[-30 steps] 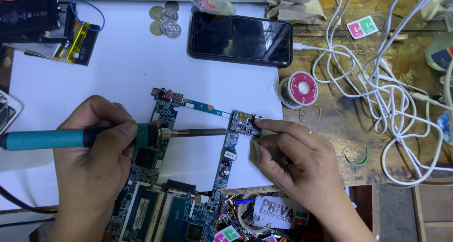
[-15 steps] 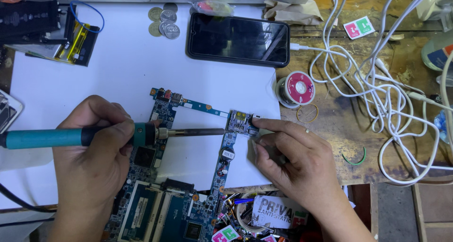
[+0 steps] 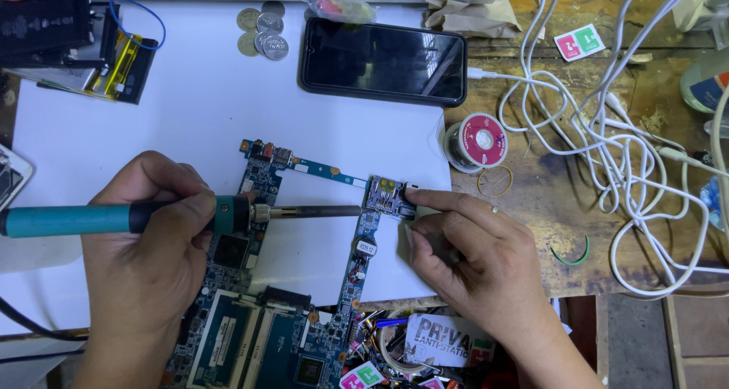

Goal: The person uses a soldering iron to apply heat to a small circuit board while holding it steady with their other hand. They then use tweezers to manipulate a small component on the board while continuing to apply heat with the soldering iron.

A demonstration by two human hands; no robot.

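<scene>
My left hand grips a soldering iron with a teal handle, held level, its dark metal tip reaching right to the edge of a small metal card slot. That slot sits on a blue circuit board lying on a white sheet. My right hand rests on the sheet beside the board. Its index finger presses on the right side of the slot, and the thumb lies against the board's edge below.
A black phone lies face up at the back, with coins to its left. A solder spool and tangled white cables lie on the wooden bench at right. A black device sits at the back left. Small parts clutter the near edge.
</scene>
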